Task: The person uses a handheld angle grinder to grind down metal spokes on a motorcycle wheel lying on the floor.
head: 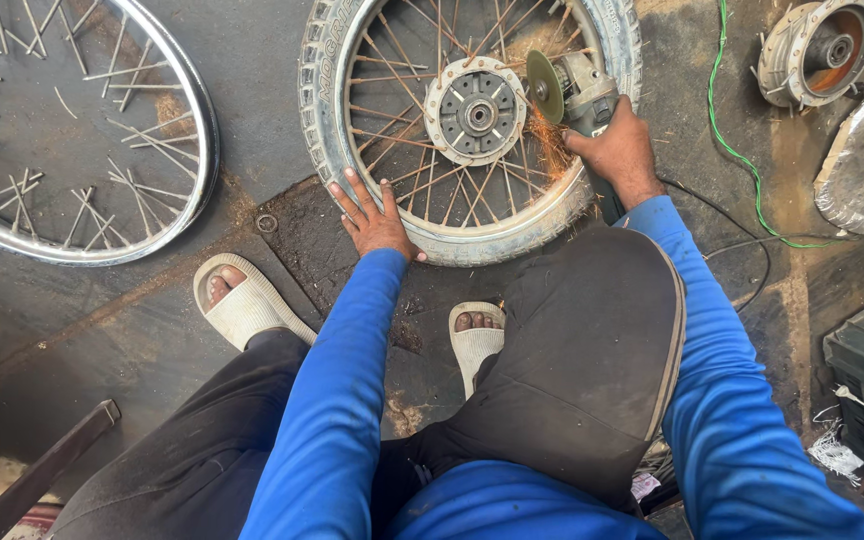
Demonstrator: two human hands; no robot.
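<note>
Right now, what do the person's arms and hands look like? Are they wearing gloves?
No gloves: the left hand and the right hand are both bare, with no rings or watch showing. Both arms are covered by long, bright blue sleeves, the left sleeve and the right sleeve, plain with no markings. The cloth is smooth, a little wrinkled, and each sleeve ends at the wrist.

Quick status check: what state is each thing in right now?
Angle grinder: running, throwing sparks at the spokes.
Right hand: gripping the grinder.
Left hand: pressed flat on the tyre.
Spoked wheel: lying flat, tyre on.
Bare rim: flat on floor, spokes loose.
</note>
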